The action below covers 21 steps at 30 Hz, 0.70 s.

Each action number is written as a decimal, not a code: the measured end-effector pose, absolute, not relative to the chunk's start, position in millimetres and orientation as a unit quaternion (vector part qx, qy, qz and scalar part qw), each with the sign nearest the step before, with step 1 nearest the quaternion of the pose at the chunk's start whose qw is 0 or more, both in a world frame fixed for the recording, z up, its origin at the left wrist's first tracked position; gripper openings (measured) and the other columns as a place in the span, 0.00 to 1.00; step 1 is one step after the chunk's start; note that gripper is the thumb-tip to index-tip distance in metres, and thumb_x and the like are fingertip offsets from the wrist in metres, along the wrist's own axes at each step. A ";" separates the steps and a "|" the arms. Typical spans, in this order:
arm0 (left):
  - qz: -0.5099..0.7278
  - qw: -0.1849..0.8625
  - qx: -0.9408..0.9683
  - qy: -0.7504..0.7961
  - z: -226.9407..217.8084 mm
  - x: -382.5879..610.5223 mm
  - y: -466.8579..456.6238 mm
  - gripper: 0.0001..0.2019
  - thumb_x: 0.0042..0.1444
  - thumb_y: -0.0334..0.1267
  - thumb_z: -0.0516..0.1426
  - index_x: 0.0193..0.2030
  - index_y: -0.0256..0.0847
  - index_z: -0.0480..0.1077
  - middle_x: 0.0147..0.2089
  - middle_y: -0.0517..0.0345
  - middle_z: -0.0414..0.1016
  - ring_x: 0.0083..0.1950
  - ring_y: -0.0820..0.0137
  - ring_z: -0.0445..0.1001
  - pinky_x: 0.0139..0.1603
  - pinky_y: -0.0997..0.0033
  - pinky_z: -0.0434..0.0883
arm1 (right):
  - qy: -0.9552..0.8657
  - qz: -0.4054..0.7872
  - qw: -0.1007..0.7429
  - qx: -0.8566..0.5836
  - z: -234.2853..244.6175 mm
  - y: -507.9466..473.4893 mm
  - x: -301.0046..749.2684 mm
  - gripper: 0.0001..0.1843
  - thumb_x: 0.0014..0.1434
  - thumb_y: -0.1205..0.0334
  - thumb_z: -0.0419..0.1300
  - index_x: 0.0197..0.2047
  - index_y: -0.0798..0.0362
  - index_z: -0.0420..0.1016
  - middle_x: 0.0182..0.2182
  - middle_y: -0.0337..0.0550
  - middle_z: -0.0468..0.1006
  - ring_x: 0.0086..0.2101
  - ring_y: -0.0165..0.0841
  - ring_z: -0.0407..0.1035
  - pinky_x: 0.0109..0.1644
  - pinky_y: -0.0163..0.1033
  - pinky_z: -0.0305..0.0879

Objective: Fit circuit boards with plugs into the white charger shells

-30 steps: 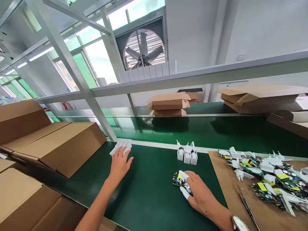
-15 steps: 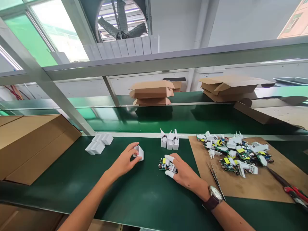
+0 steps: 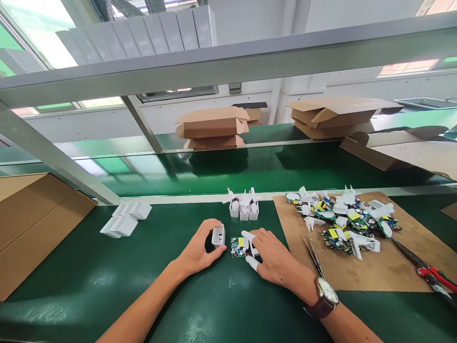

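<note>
My left hand (image 3: 200, 250) is closed around a small white charger shell (image 3: 218, 236), holding it just above the green mat. Right beside it lies a green circuit board (image 3: 237, 247) with yellow and grey parts. My right hand (image 3: 274, 259), with white finger cots on two fingers and a watch at the wrist, pinches that board from the right. A row of three white assembled chargers (image 3: 243, 208) with prongs stands just behind the board.
Empty white shells (image 3: 125, 218) lie at the left. A brown cardboard sheet (image 3: 371, 271) on the right carries a pile of boards and plugs (image 3: 339, 219), tweezers (image 3: 314, 256) and red-handled cutters (image 3: 428, 274). A cardboard box (image 3: 32, 224) stands far left; folded boxes (image 3: 212, 127) sit beyond the belt.
My left hand took a white shell from the stack at the left and carried it right, up to the circuit board. My right hand stayed on the board. The view tilted downward.
</note>
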State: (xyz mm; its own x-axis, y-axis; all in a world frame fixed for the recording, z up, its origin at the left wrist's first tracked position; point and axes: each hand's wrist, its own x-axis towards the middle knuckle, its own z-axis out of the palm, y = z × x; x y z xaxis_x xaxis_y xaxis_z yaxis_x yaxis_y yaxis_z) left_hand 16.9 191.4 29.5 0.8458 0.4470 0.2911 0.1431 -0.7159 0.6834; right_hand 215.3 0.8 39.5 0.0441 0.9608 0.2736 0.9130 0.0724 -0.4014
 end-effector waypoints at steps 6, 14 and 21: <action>0.195 0.368 0.890 0.187 27.2 8.6 188.7 0.37 0.55 0.45 0.66 0.69 0.45 0.58 0.66 0.44 0.69 0.65 0.53 0.72 0.68 0.52 0.70 | -0.686 0.073 0.277 -0.668 38.9 -2.0 213.7 0.27 0.61 0.72 0.58 0.64 0.50 0.68 0.52 0.53 0.77 0.49 0.46 0.71 0.52 0.55 0.73; 0.229 0.389 0.865 0.220 22.0 8.7 182.8 0.38 0.58 0.41 0.63 0.72 0.46 0.53 0.61 0.48 0.73 0.59 0.59 0.76 0.64 0.56 0.73 | -0.685 0.050 0.307 -0.659 35.8 -1.8 212.9 0.24 0.62 0.72 0.57 0.61 0.54 0.67 0.52 0.55 0.76 0.50 0.46 0.70 0.53 0.56 0.75; 0.221 0.399 0.852 0.258 24.6 8.3 178.9 0.47 0.49 0.46 0.71 0.72 0.50 0.52 0.55 0.54 0.73 0.40 0.69 0.75 0.41 0.65 0.76 | -0.681 0.057 0.294 -0.668 38.9 0.2 210.7 0.23 0.62 0.72 0.55 0.60 0.55 0.68 0.55 0.57 0.74 0.52 0.47 0.71 0.55 0.56 0.74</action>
State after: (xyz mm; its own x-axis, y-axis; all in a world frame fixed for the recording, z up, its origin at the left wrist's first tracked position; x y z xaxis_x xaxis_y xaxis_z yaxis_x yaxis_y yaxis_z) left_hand 8.3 178.9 24.6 0.7696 0.6152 0.1711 0.2624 -0.5490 0.7936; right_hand 210.7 0.2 38.9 0.0662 0.9436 0.3244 0.8766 0.1003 -0.4707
